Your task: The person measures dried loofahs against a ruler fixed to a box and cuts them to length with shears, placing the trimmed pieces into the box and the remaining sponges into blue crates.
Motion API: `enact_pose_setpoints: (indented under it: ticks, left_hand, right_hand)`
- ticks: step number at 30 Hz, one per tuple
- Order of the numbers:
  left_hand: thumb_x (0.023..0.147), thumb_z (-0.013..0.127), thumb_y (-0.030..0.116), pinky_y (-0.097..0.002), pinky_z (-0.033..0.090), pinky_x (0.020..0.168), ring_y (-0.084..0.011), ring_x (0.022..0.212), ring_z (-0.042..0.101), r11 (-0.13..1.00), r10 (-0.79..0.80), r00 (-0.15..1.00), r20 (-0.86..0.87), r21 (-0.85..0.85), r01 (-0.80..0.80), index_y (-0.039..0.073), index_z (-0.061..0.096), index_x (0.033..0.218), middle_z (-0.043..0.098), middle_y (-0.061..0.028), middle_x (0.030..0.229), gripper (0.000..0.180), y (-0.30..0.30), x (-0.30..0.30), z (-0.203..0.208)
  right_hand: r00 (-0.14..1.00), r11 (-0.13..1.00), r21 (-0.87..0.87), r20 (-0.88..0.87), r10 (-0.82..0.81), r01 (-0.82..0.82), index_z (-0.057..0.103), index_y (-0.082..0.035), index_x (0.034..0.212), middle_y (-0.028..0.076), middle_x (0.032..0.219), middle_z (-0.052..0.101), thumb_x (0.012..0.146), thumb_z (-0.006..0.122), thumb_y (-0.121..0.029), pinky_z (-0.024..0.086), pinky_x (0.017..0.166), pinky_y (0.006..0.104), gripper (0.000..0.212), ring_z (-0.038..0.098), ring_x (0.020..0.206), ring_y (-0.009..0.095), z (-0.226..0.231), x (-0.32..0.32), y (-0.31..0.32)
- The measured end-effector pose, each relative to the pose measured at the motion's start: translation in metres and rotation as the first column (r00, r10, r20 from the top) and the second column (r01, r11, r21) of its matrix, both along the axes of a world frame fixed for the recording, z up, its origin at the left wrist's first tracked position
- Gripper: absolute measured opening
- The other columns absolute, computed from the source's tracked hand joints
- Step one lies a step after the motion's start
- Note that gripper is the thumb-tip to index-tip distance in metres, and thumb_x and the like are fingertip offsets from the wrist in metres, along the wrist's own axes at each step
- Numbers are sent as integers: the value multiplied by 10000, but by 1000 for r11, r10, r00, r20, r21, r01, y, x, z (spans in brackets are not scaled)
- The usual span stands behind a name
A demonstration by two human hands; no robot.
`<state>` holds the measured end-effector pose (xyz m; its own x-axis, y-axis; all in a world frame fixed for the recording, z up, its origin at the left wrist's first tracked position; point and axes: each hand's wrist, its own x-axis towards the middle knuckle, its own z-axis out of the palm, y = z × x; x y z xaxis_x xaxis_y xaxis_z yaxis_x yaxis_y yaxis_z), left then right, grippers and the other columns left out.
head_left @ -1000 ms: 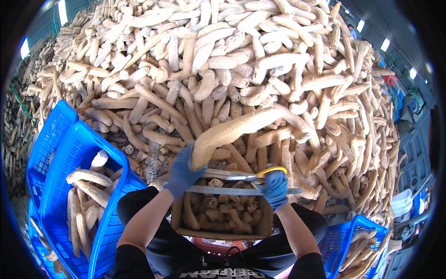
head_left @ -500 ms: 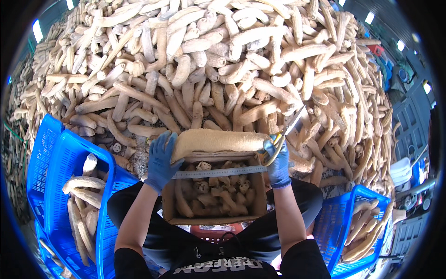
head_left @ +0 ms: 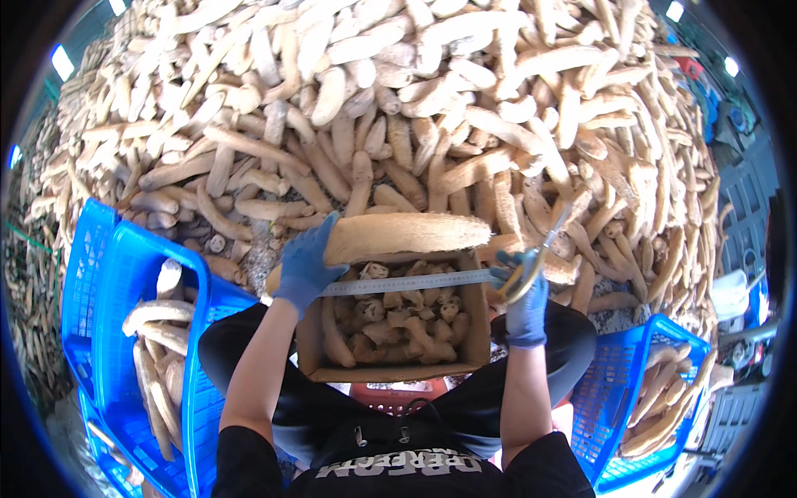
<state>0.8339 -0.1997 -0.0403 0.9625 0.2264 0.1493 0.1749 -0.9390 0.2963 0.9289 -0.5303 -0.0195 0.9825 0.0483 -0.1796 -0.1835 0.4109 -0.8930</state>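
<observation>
A long tan dried loofah [head_left: 407,232] lies crosswise along the far rim of an open cardboard box [head_left: 398,373] on my lap. My left hand [head_left: 309,264], in a blue glove, is closed around its left part, with the left end partly hidden behind the hand. In my gloved right hand [head_left: 526,311] is a pair of scissors [head_left: 525,278] with yellowish handles, blades pointing up and right. The right end of the loofah is apart from that hand. A pale ruler strip [head_left: 398,284] spans the box above cut loofah pieces [head_left: 408,328].
A large heap of loofahs [head_left: 349,100] rises in front of me. At my left stands a blue plastic crate [head_left: 203,365] with several loofahs inside. Another blue crate [head_left: 604,398] with loofahs is at my right. Under the box is a red plastic surface [head_left: 390,398].
My right hand has let go of the loofah's right end and moved right with the scissors. The loofah now reaches farther left past my left hand. The view has shifted slightly.
</observation>
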Motion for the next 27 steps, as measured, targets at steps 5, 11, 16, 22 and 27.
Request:
enact_pose_setpoints:
  ticks: [5, 11, 16, 22, 27]
  left_hand:
    - [664, 750, 248, -424, 355, 937, -288, 1086, 481, 977, -58, 994, 90, 211, 38, 141, 372, 1373, 513, -108, 1166, 810, 5, 3, -26]
    - [743, 701, 308, -418, 343, 968, -280, 1163, 439, 960, -18, 992, -128, 277, 53, 217, 285, 1423, 449, -131, 1257, 803, 8, 3, -41]
    - [670, 740, 299, -411, 360, 966, -301, 1139, 480, 982, 1, 983, -186, 186, 35, 195, 342, 1393, 517, -128, 1191, 832, 3, 13, -48]
    - [667, 739, 295, -408, 376, 934, -281, 1089, 492, 974, 2, 965, -264, 221, 58, 183, 331, 1399, 507, -103, 1174, 845, -8, 16, -35]
    - [704, 744, 310, -404, 377, 946, -264, 1106, 495, 961, 23, 959, -283, 271, 57, 244, 264, 1426, 474, -102, 1222, 870, -12, 19, -32]
  right_hand:
    - [998, 981, -190, 51, 45, -34, 521, -33, 1077, 141, 1036, 628, 938, 473, -429, 505, 638, 255, 423, 627, 805, 169, -36, -3, -32]
    - [993, 960, -261, 31, 117, -105, 543, -33, 1034, 111, 983, 637, 919, 504, -448, 481, 564, 229, 432, 608, 724, 139, -40, -5, -30]
    - [993, 940, -335, 66, 94, -67, 550, -26, 1073, 75, 943, 620, 936, 448, -477, 466, 581, 215, 483, 592, 722, 126, -32, -14, -16]
    - [998, 973, -231, 44, 37, -26, 533, -79, 1037, 80, 887, 627, 924, 541, -342, 509, 597, 267, 286, 610, 679, 146, -42, -8, -26]
    - [999, 986, -165, -53, 10, -18, 546, -43, 1059, 109, 922, 641, 929, 503, -401, 522, 604, 251, 384, 630, 721, 157, -33, -14, -28]
